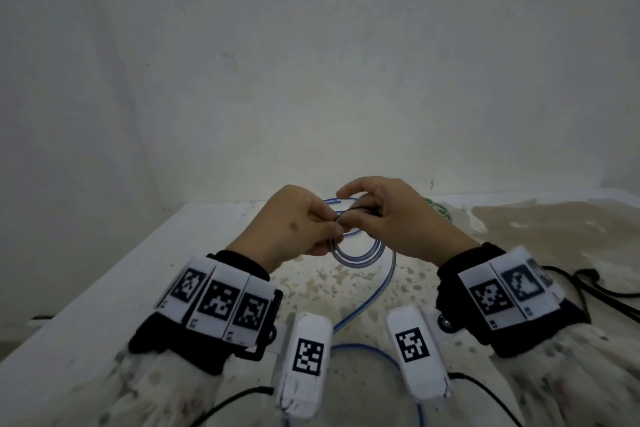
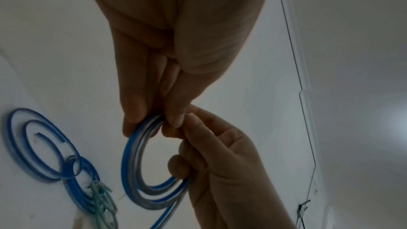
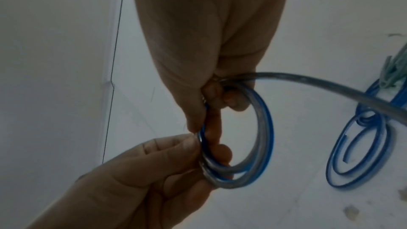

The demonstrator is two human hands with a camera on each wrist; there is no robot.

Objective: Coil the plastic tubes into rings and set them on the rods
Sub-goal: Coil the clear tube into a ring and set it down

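A clear plastic tube with a blue stripe is wound into a small coil (image 1: 360,258) of a few turns, held above the table. My left hand (image 1: 332,229) pinches the coil's left side (image 2: 134,154) between thumb and fingers. My right hand (image 1: 351,215) grips the far side of the coil (image 3: 265,128), with its fingers curled through the ring. The uncoiled tail (image 1: 375,298) hangs from the coil toward me and loops on the table; the same tail (image 3: 326,84) passes close to the right wrist camera. No rods are in view.
A second blue tube (image 2: 37,145) lies in loose loops on the white, stained table (image 1: 214,253), next to pale green clips (image 2: 103,201). The wall (image 1: 311,80) stands close behind. Black cables (image 1: 606,291) trail at the right.
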